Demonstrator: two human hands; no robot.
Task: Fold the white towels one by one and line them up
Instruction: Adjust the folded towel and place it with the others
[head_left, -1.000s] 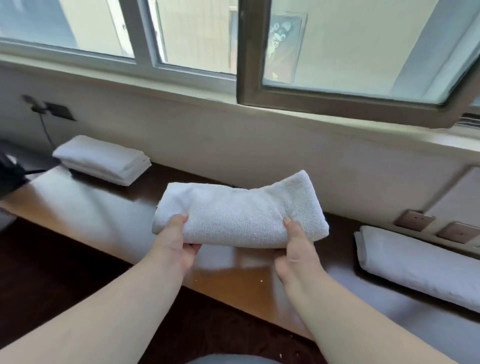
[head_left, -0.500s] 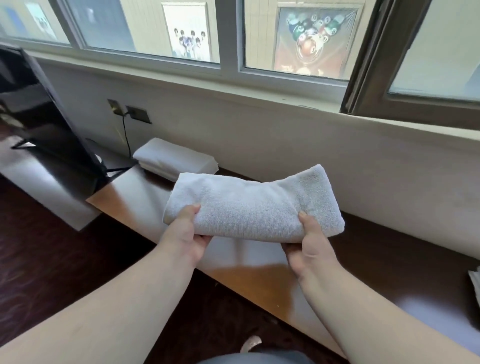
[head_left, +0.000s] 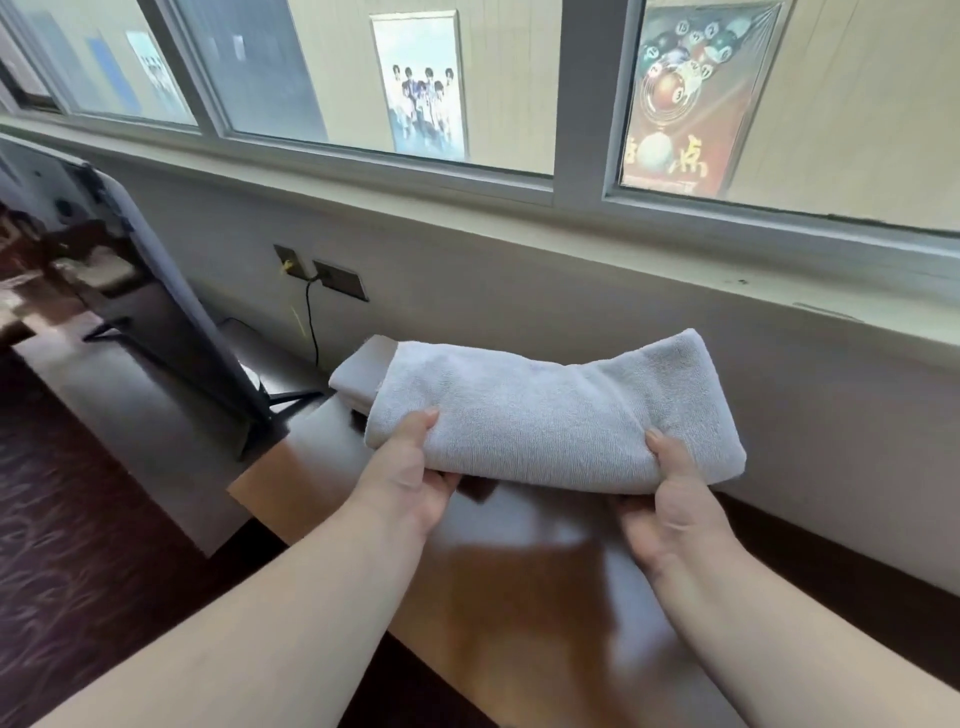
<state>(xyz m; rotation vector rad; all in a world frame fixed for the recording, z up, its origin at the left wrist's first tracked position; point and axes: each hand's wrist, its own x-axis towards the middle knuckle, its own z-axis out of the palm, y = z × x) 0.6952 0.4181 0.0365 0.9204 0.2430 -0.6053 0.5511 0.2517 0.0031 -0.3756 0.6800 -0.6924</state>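
While both hands are up over the wooden desk (head_left: 519, 597), I note the folded white towel (head_left: 556, 415) held clear of the surface, long axis running left to right, its right end a little higher than the left. My left hand (head_left: 415, 478) grips the towel's lower left edge, thumb on the near face, fingers tucked under and hidden. My right hand (head_left: 670, 499) grips the lower right edge the same way, thumb pressed up onto the cloth, fingers curled beneath. Behind the towel's left end, partly covered by it, I see a second folded towel (head_left: 358, 371) lying on the desk close to the wall. To the left of that, a dark flat screen (head_left: 171, 322) stands tilted on thin black legs. On the wall above the second towel sit two sockets (head_left: 340, 280), a black cable (head_left: 311, 322) dropping from them. Along the top runs a window (head_left: 395, 104); through its glass I make out a poster of people (head_left: 423, 85) and a billiard-ball poster (head_left: 685, 98). Dark patterned floor (head_left: 78, 545) lies at lower left.
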